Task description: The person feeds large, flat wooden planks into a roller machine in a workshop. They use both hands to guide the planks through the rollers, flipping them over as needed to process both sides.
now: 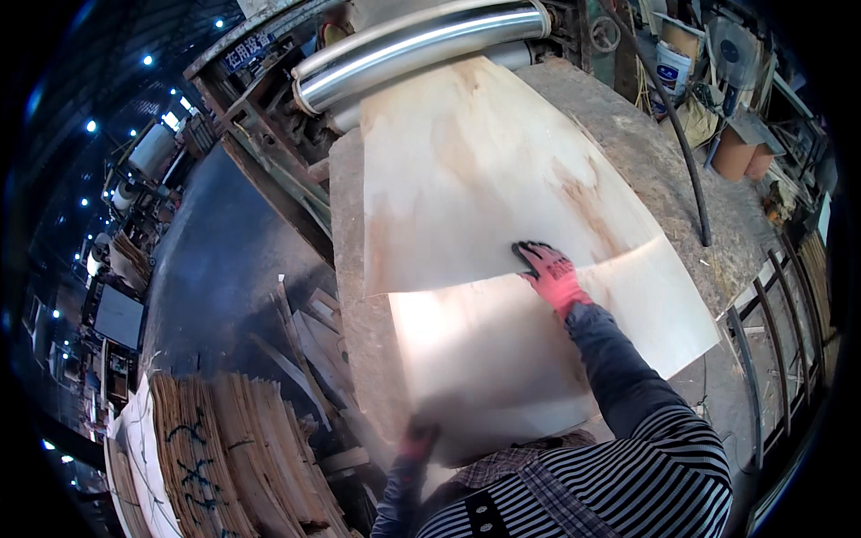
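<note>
My right hand (pixel 553 276), in a pink glove with dark fingertips, lies flat with fingers stretched out. It touches the near edge of a large pale wood veneer sheet (pixel 448 179) with brown stains. This sheet reaches up to the metal rollers (pixel 430 56) at the far end. A second pale veneer sheet (pixel 484 359) lies nearer to me, meeting the first along a crosswise edge; I cannot tell which overlaps. My left hand (pixel 418 441), gloved and smeared by motion, is at the near sheet's lower left corner. Its fingers cannot be made out.
The sheets rest on a worn table (pixel 641 121). A dark curved bar (pixel 683 143) rises at its right. Stacked veneer (pixel 229 448) stands at lower left, with scraps (pixel 314 332) beside the table. A white bucket (pixel 671 67) and metal rails (pixel 789 314) are at right.
</note>
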The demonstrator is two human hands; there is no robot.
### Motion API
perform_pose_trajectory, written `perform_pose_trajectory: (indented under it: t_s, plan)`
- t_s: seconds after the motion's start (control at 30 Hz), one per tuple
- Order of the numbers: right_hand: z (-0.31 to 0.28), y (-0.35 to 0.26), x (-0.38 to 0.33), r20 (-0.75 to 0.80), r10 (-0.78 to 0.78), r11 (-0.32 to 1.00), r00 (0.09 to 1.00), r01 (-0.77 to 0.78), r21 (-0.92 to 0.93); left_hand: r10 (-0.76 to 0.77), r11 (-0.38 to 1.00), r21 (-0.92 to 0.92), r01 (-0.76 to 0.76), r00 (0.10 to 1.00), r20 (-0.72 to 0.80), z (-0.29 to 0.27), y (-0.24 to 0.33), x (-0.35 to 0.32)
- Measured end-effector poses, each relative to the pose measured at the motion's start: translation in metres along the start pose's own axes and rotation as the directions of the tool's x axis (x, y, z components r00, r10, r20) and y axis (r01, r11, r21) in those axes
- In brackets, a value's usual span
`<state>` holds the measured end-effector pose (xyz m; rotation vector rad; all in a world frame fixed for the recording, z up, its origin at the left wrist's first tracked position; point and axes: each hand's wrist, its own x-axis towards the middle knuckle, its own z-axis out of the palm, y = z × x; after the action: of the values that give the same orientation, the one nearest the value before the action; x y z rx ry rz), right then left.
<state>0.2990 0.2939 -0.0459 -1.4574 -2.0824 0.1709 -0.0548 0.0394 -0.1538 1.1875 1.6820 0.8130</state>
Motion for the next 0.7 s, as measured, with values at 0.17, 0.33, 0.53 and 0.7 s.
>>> perform_pose_trajectory:
  t_s: [0.17, 0.33, 0.53, 0.7]
  plan:
    - [0.035, -0.025, 0.002, 0.015, -0.046, 0.975, 0.999, 0.048, -0.217, 0.052, 0.999, 0.007, -0.053, 0.994, 0.099, -0.010, 0.002, 0.005]
    - [-0.006, -0.081, -0.084, 0.074, -0.210, 0.978, 0.975, 0.210, 0.020, 0.068, 0.996, -0.059, -0.063, 0.994, 0.087, -0.005, 0.025, 0.002]
    - [-0.047, -0.068, -0.246, 0.409, -0.057, 0.989, 0.911, -0.003, 0.146, 0.306, 0.908, -0.370, -0.200, 0.918, 0.254, 0.002, 0.183, -0.025]
    - [-0.102, -0.086, -0.297, -0.001, -0.181, 0.980, 0.983, 0.181, 0.084, 0.384, 0.810, -0.583, -0.063, 0.809, 0.446, -0.006, 0.248, -0.092]
